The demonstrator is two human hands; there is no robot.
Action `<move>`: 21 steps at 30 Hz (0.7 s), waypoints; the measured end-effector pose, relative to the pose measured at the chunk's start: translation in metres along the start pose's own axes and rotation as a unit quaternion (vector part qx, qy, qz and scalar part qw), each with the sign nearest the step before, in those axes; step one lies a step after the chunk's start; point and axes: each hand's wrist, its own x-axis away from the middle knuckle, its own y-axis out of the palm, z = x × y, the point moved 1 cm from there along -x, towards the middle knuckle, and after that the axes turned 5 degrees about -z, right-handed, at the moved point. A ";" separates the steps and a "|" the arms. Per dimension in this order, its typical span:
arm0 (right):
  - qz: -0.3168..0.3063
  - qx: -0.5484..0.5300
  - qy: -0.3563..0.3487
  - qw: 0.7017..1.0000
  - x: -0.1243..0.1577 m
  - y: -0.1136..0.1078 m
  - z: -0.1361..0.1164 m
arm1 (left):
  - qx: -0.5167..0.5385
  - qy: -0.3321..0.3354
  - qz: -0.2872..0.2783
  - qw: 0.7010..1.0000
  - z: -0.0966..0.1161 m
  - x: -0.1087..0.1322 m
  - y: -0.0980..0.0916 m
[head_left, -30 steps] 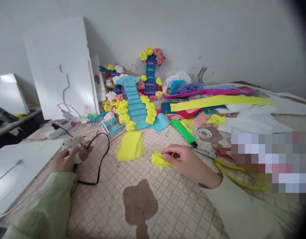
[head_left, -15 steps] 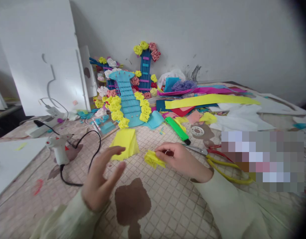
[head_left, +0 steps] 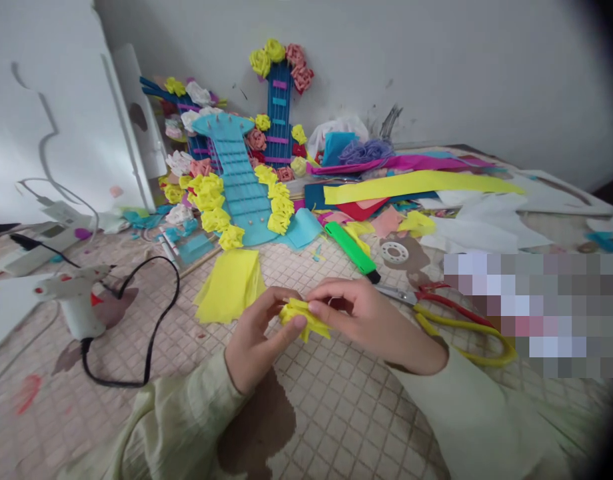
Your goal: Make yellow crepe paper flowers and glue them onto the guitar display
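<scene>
A table (head_left: 366,427) under a checked cloth fills the frame, a tall white board (head_left: 51,120) leaning against the wall at its far left. Beside the board stands a blue paper model (head_left: 239,193) edged with yellow, pink and white paper flowers, and long strips of coloured paper (head_left: 416,185) lie heaped to its right. A folded yellow sheet (head_left: 229,285) lies flat just in front of the model.

The person's left hand (head_left: 254,337) and right hand (head_left: 371,320) meet low over the middle of the cloth. Both have their fingers closed narrowly on a small yellow paper flower (head_left: 304,317), held just clear of the surface. The left thumb and forefinger pinch it from below and the right fingertips press on it from above.

A glue gun (head_left: 76,303) stands on its base well to the left, its black cord looping toward the sheet. Scissors (head_left: 456,320) with red and yellow handles lie just behind the right wrist, near a green cutter (head_left: 350,248).

The shaping looks best done with a light grip. One hand steadying the base while the other turns the folds would likely avoid crushing the thin petals.
</scene>
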 end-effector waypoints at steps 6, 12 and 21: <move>-0.003 0.002 -0.008 1.000 0.000 0.002 0.002 | 0.067 -0.010 -0.013 0.998 -0.005 0.004 0.000; -0.002 -0.006 -0.016 1.000 0.002 0.002 -0.003 | 0.076 0.062 0.012 0.995 0.000 0.007 0.000; 0.003 0.003 -0.001 1.000 0.003 0.003 -0.006 | 0.020 0.066 -0.007 0.998 0.001 0.006 -0.005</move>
